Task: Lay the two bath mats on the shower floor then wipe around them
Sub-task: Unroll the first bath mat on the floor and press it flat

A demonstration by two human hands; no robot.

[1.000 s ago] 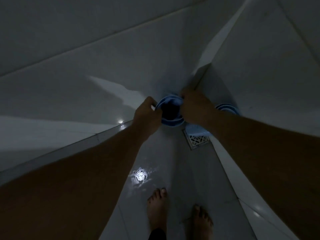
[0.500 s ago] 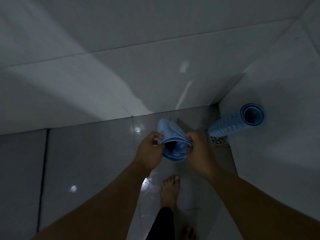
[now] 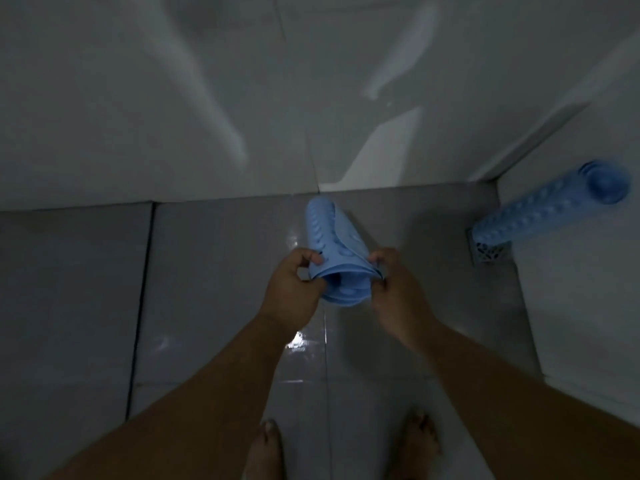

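A rolled blue bath mat (image 3: 334,244) with round bumps hangs in front of me above the wet grey shower floor (image 3: 214,271). My left hand (image 3: 294,289) pinches its near left edge and my right hand (image 3: 394,289) pinches the near right edge, with the roll's open end facing me. A second blue bath mat (image 3: 554,206), still rolled tight, leans in the right corner against the wall, its lower end over the floor drain.
A square metal drain grate (image 3: 490,251) sits in the right corner of the floor. White tiled walls (image 3: 173,98) close the space ahead and at right. My bare feet (image 3: 270,452) stand on the wet tiles at the bottom.
Both hands carried the rolled mat away from the corner and down toward me. My view swung left, so the second roll now sits at the far right.
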